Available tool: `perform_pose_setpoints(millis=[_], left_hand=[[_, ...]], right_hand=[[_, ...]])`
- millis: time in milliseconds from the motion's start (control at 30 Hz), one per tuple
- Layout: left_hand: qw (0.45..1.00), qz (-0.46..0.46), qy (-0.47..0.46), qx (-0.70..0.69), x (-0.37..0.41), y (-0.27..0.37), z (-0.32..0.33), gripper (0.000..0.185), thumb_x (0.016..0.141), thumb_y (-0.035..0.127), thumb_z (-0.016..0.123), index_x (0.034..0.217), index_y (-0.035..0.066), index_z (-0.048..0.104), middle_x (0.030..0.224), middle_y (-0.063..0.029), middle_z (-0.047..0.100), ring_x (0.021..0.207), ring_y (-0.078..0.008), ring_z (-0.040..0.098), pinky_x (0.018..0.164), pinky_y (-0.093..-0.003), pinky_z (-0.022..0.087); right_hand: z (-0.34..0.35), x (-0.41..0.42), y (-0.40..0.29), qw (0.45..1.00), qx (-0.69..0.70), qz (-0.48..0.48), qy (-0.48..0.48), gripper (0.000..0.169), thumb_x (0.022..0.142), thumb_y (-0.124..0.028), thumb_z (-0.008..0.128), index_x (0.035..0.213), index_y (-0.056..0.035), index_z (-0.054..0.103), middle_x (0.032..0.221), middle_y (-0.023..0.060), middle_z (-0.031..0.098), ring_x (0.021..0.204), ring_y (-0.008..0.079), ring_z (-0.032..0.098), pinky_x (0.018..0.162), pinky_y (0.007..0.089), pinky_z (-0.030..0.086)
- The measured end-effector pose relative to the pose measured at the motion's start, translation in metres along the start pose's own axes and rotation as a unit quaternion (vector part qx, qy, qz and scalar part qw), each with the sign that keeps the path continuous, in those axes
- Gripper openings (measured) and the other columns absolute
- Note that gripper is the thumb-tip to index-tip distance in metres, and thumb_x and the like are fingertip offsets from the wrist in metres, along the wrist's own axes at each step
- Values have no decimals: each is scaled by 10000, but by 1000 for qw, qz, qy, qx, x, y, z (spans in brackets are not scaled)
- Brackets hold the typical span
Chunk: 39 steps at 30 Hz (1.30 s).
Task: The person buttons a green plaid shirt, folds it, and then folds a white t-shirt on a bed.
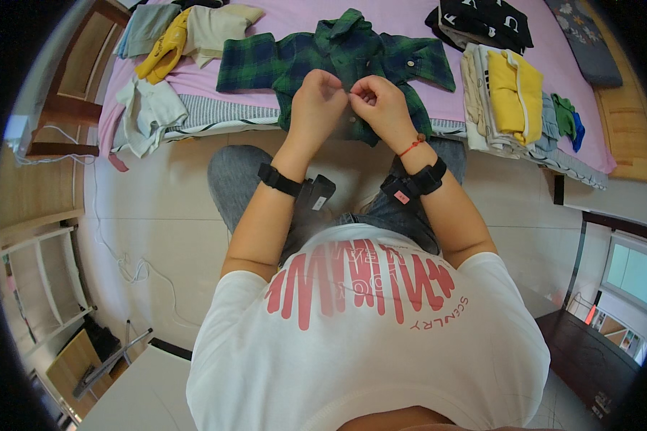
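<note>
A green and navy plaid shirt [350, 54] lies face up on the bed, its sleeves spread to both sides and its lower hem at the bed's front edge. My left hand [318, 105] and my right hand [378, 102] are over the shirt's buttoned front, fingertips almost meeting. Both pinch at the front placket; the exact bit of cloth or button between the fingers is hidden. Below them a light button [352, 119] shows on the placket. Another button [410, 63] is visible on the right-hand sleeve.
Folded clothes, among them a yellow garment [509, 97] and a black printed garment [485, 24], are stacked at right. At left lie a beige garment [218, 29], a yellow item [167, 48] and a white garment [151, 113] over the bed edge. A white cable [135, 272] trails across the floor.
</note>
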<state>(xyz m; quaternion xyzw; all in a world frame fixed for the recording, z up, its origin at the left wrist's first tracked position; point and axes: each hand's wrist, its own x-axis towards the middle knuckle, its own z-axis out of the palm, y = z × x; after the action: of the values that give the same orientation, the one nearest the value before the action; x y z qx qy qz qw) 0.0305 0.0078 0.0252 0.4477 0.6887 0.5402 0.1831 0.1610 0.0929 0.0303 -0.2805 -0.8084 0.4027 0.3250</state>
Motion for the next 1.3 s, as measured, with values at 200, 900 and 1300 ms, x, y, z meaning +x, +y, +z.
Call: perform_pose_setpoints(millis=[200,900,1300], left_hand=[[999,7,9,-31,-1,1,3,212,833,71,668,986,26,528,852,-33,606,738,-96,586,666,-244,481],[972,64,-218,54,-2,-11,-20,244,831,41,614,1073,11,609,838,-70,625,779,-150,608,714,-283,492],[915,168,-81,359,3,-2,-30,151,793,166,675,942,146,698,969,-42,682,1011,-241,613,965,-509,354]], right_hand=[[0,0,9,958,244,150,-32,148,843,-143,667,892,-7,632,792,33,620,694,112,589,629,258,486],[-7,13,16,984,-124,32,-123,480,755,-220,675,1155,5,534,1098,237,615,997,376,608,859,435,490],[-17,9,20,956,142,255,-23,260,932,-235,552,980,20,557,661,64,586,515,104,552,449,232,424]])
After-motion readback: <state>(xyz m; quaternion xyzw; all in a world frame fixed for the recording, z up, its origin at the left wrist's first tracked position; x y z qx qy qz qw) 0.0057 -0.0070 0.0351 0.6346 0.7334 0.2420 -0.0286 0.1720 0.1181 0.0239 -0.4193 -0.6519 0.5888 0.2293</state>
